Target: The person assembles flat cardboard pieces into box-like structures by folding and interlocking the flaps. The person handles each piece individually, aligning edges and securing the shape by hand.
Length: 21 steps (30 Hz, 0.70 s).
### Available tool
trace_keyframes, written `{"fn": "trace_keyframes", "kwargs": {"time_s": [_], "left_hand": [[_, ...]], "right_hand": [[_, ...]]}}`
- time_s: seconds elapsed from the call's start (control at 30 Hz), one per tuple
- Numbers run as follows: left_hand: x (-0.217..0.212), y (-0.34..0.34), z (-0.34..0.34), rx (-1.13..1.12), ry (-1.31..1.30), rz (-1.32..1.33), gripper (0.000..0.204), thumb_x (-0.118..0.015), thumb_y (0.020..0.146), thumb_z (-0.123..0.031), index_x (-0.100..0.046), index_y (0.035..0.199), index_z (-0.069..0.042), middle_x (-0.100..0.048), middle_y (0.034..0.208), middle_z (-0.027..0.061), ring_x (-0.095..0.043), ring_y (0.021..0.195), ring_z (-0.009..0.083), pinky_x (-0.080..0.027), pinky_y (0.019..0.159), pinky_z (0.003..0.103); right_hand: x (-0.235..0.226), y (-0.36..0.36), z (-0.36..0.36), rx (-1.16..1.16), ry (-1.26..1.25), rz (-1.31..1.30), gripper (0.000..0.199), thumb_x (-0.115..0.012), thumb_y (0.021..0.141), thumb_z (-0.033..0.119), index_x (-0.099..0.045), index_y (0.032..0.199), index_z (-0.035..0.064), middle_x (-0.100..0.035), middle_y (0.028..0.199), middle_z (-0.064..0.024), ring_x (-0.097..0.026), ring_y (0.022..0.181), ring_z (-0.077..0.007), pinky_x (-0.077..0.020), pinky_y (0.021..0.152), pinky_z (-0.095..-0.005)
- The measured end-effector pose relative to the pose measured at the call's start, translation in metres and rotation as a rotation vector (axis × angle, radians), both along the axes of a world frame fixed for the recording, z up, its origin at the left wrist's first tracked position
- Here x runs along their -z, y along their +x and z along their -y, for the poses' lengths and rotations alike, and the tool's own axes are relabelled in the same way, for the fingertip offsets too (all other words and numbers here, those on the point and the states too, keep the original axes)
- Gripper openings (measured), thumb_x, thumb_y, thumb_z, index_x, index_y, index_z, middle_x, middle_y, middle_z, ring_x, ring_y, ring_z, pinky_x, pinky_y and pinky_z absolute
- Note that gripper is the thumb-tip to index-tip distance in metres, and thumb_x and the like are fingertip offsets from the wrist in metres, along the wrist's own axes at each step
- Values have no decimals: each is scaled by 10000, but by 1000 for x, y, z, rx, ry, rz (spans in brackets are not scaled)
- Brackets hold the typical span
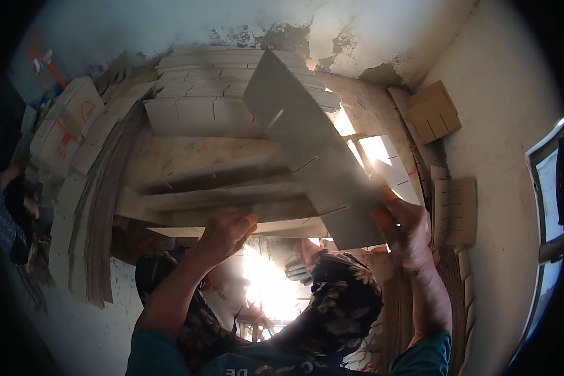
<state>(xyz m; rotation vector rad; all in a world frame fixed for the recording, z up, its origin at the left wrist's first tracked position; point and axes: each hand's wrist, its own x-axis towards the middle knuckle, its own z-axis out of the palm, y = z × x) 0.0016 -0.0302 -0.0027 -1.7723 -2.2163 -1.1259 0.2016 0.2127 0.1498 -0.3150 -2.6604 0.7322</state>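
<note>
My right hand [404, 229] grips the lower right edge of a long grey cardboard divider strip [307, 144] with several slots cut into it. This strip is raised and tilted, its far end pointing up and to the left. My left hand [225, 233] is closed on the upper edge of another cardboard strip [288, 227], which lies crosswise nearest me. The two strips meet at the near strip's right end; whether their slots interlock I cannot tell. Beyond the near strip, a parallel cardboard strip [232, 195] stands on edge, with a darker, blurred one behind it.
Slotted cardboard stacks [200, 116] fill the table's far side. More sheets [97, 207] stand at left beside a white carton [66, 128]. Brown slotted pieces [460, 210] lean along the right wall, near a window [548, 188]. Another person's arm [9, 175] shows at far left.
</note>
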Motion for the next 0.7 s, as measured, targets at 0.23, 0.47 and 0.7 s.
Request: {"fn": "trace_keyframes", "kwargs": {"time_s": [0.23, 0.47, 0.7], "left_hand": [[1, 3, -6, 4, 92, -34, 231, -749, 702, 15, -635, 902, 0, -638, 768, 134, -612, 672, 297, -494, 589, 389], [1, 3, -8, -9, 72, -29, 150, -712, 725, 2, -606, 830, -14, -602, 715, 129, -603, 655, 295, -485, 594, 396], [6, 1, -13, -6, 75, -16, 142, -707, 723, 1, -608, 822, -23, -569, 668, 120, -568, 629, 281, -460, 577, 395]], "right_hand": [[34, -7, -1, -63, -75, 29, 603, -588, 803, -103, -493, 1385, 28, -579, 745, -117, -597, 655, -191, -493, 643, -280], [23, -18, -3, -152, -78, 136, 628, -584, 789, -112, -473, 1393, 17, -589, 757, -146, -602, 662, -225, -493, 637, -301], [48, -42, 2, -279, -101, 167, 592, -593, 777, -101, -481, 1354, -30, -608, 783, -177, -621, 666, -276, -488, 619, -353]]}}
